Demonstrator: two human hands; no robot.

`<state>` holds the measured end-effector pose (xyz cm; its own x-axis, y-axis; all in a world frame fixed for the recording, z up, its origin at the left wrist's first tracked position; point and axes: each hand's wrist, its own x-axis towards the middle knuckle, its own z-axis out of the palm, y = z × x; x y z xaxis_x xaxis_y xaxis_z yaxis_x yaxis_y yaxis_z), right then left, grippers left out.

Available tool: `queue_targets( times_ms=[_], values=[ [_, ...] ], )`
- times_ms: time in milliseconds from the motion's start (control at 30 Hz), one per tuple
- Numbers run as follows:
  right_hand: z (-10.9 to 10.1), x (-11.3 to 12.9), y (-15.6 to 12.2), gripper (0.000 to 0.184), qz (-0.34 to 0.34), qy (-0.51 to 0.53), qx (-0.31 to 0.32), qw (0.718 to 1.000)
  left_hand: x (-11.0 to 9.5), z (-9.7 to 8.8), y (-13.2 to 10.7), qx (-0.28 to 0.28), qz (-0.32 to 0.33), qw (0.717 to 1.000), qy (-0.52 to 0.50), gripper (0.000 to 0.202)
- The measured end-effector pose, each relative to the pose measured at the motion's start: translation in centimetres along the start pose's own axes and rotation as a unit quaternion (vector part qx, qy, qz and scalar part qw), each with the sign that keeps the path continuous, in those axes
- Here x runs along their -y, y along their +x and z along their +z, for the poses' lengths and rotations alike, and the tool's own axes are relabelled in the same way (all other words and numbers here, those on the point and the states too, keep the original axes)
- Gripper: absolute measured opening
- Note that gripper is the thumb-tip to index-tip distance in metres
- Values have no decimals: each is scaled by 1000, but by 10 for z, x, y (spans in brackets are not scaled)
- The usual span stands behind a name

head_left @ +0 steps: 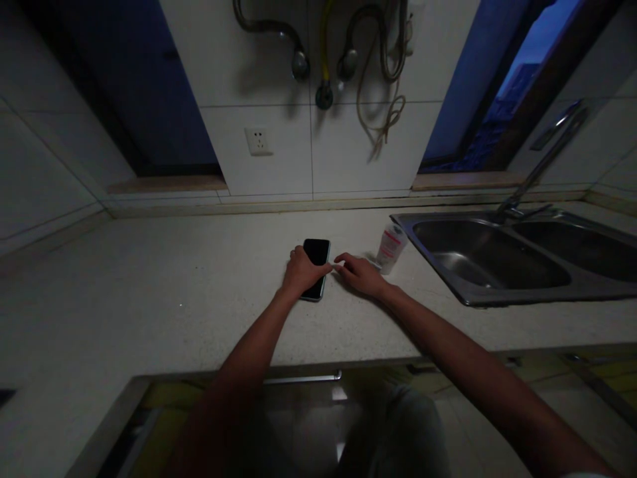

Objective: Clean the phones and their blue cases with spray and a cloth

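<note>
A black phone (pixel 317 253) lies flat, screen up, on the pale countertop (pixel 174 292). My left hand (pixel 301 271) rests on the phone's left edge with its fingers curled over it. My right hand (pixel 359 272) lies on the counter just right of the phone, fingers bent, and its fingertips meet the left hand's at the phone's right edge. Whether the right hand pinches anything is too dark to tell.
A small white bottle with a pink label (pixel 391 247) stands right of my right hand, beside a steel double sink (pixel 502 262) with a tap (pixel 540 162). Hoses (pixel 323 60) and a wall socket (pixel 259 141) are on the tiled back wall.
</note>
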<state>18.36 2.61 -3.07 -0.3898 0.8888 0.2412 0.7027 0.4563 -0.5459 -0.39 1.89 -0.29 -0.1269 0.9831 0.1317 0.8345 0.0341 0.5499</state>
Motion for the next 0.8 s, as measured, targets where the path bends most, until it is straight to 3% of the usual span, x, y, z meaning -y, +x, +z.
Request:
queue_targets(
  times_ms=[300, 567, 800],
  values=[
    [-1, -4, 2, 33, -28, 1, 12, 1000, -3, 3, -1, -71, -3, 995, -76, 79],
    [-1, -7, 2, 30, -56, -11, 34, 998, -4, 3, -3, -56, 48, 991, -114, 78],
    [-3, -6, 1, 32, -67, -9, 38, 997, 6, 17, 5, -125, 96, 951, -265, 81]
  ],
)
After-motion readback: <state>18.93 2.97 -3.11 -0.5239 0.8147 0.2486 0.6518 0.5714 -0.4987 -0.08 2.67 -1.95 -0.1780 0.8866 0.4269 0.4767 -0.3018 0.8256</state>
